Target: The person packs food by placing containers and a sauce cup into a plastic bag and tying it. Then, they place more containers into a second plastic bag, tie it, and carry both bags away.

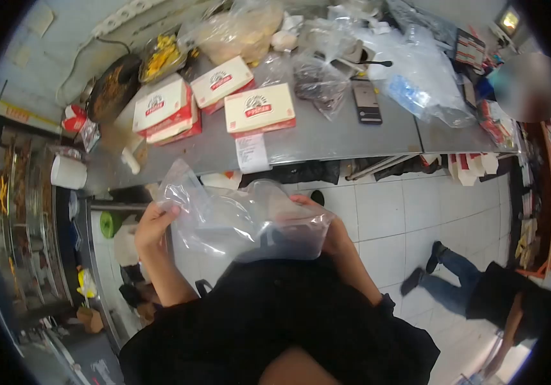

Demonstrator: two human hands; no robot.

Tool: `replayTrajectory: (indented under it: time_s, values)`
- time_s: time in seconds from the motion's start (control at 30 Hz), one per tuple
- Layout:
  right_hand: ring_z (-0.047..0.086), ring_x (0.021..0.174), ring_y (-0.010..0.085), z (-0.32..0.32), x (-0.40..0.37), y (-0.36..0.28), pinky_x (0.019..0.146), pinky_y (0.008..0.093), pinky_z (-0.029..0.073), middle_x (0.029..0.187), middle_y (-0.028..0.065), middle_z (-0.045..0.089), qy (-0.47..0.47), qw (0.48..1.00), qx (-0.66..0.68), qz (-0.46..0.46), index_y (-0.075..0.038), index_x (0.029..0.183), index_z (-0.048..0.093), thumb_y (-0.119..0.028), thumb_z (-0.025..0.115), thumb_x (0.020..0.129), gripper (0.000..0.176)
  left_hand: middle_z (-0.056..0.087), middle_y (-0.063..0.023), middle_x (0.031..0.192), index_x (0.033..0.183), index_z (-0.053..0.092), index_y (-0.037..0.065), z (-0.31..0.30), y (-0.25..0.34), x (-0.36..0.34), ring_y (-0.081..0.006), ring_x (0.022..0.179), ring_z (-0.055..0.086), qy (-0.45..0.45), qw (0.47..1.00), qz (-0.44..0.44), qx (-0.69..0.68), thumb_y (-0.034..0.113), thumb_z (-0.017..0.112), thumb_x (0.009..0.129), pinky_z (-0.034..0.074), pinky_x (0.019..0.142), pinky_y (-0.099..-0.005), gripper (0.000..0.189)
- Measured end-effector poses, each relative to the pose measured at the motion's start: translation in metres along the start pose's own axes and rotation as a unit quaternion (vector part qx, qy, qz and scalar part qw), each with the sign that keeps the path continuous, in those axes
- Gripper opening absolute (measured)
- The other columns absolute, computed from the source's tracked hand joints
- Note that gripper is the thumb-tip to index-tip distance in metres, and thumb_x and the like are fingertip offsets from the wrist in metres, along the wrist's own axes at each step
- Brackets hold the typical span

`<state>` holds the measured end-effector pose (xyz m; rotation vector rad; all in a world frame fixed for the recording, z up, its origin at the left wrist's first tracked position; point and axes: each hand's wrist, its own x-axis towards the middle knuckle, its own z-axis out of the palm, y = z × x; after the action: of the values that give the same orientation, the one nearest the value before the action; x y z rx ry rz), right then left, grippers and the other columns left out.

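A clear plastic bag (237, 221) stretches between my two hands in front of my body, below the counter's front edge. My left hand (154, 224) pinches its left end, thumb on top. At the right end, my right hand (330, 228) grips the bag from behind, its fingers partly seen through the plastic. On the counter ahead stand red and cream food boxes: a stack (166, 109) at the left, one box (222, 83) behind, and one box (260, 110) nearer the edge. A printed receipt (251, 153) hangs over the edge below that nearer box.
The metal counter (327, 142) also carries a dark pan (113, 90), a tray of yellow food (162, 59), several plastic bags (410, 70) and a phone (366, 101). A white tub (68, 172) stands at the left. Another person (481, 289) is on the tiled floor at right.
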<state>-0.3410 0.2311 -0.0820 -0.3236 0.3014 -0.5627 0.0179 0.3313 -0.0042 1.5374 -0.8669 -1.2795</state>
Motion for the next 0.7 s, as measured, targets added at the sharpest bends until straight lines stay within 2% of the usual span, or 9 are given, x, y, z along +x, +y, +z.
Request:
replayTrajectory:
  time_s: [0.03,0.13,0.2,0.37,0.5,0.53,0.63,0.67,0.7]
  values:
    - [0.050,0.115,0.0261,0.001,0.005,0.005,0.096,0.0337,0.038,0.130,0.0218,0.047,-0.029,0.999,0.044,0.005,-0.002,0.137,0.026,-0.044,0.061,0.071,0.086,0.062,-0.0067,0.097,0.090,0.064,-0.001,0.000,-0.004,-0.006,-0.0150,0.093,0.054,-0.009,0.999,0.038,-0.024,0.016,0.068,0.080,0.038,0.086,-0.0294,0.021]
    - [0.042,0.124,0.0289,-0.009,0.013,0.018,0.102,0.0362,0.033,0.139,0.0228,0.034,-0.034,0.998,-0.033,-0.048,0.000,0.141,0.017,-0.057,0.062,0.060,0.109,0.055,-0.0185,0.122,0.093,0.063,-0.005,-0.004,-0.018,-0.015,-0.0275,0.113,0.051,-0.055,0.987,0.127,-0.082,0.008,0.070,0.074,0.034,0.096,-0.0359,0.024]
    - [0.040,0.126,0.0298,-0.020,0.020,0.024,0.104,0.0379,0.033,0.138,0.0257,0.033,-0.154,0.978,0.126,-0.063,-0.001,0.144,0.006,-0.053,0.065,0.063,0.113,0.055,-0.0187,0.121,0.095,0.063,-0.005,-0.007,-0.016,-0.020,-0.0284,0.116,0.049,-0.045,0.991,0.120,-0.036,0.006,0.070,0.073,0.035,0.097,-0.0365,0.026]
    - [0.059,0.101,0.0265,-0.027,0.028,0.005,0.087,0.0304,0.047,0.109,0.0215,0.058,-0.041,0.998,0.053,-0.021,-0.008,0.141,0.019,-0.012,0.064,0.080,0.076,0.052,-0.0169,0.127,0.115,0.056,-0.002,-0.026,-0.029,-0.031,-0.0302,0.120,0.047,-0.075,0.985,0.151,-0.028,0.000,0.065,0.075,0.036,0.096,-0.0357,0.042]
    - [0.065,0.083,0.0219,-0.014,0.047,0.006,0.075,0.0269,0.053,0.089,0.0136,0.067,0.023,1.000,0.002,0.006,-0.013,0.128,0.031,0.007,0.062,0.080,0.060,0.058,-0.0109,0.118,0.117,0.054,-0.002,-0.048,-0.053,-0.047,-0.0207,0.102,0.058,-0.012,0.998,-0.007,0.066,0.004,0.066,0.076,0.046,0.082,-0.0319,0.043]
    - [0.065,0.080,0.0197,-0.007,0.051,0.008,0.070,0.0261,0.052,0.089,0.0130,0.065,0.047,0.998,-0.040,0.008,-0.014,0.124,0.032,0.007,0.063,0.079,0.058,0.064,-0.0084,0.103,0.111,0.056,-0.002,-0.069,-0.069,-0.052,-0.0161,0.087,0.061,0.003,0.981,-0.112,0.157,0.006,0.069,0.074,0.047,0.073,-0.0305,0.040]
    - [0.062,0.072,0.0141,0.015,0.065,0.017,0.060,0.0229,0.049,0.088,0.0110,0.061,0.101,0.983,-0.152,0.005,-0.015,0.114,0.032,0.006,0.064,0.078,0.053,0.064,-0.0052,0.088,0.105,0.058,-0.001,-0.077,-0.078,-0.054,-0.0120,0.081,0.059,0.183,0.772,-0.244,0.558,0.007,0.070,0.073,0.047,0.069,-0.0254,0.035]
    - [0.062,0.071,0.0129,0.012,0.069,0.024,0.058,0.0215,0.048,0.088,0.0101,0.060,0.111,0.978,-0.177,0.002,-0.015,0.113,0.031,0.007,0.064,0.077,0.053,0.062,-0.0045,0.088,0.100,0.061,0.001,-0.079,-0.059,-0.052,-0.0124,0.082,0.059,0.160,0.819,-0.242,0.494,0.005,0.068,0.075,0.049,0.068,-0.0255,0.026]
    - [0.061,0.069,0.0118,0.012,0.073,0.030,0.056,0.0200,0.046,0.087,0.0092,0.059,0.121,0.971,-0.204,-0.001,-0.015,0.111,0.031,0.007,0.063,0.077,0.052,0.062,-0.0047,0.090,0.099,0.061,0.002,-0.070,-0.049,-0.045,-0.0133,0.083,0.059,0.126,0.894,-0.148,0.404,0.005,0.068,0.074,0.050,0.067,-0.0262,0.026]
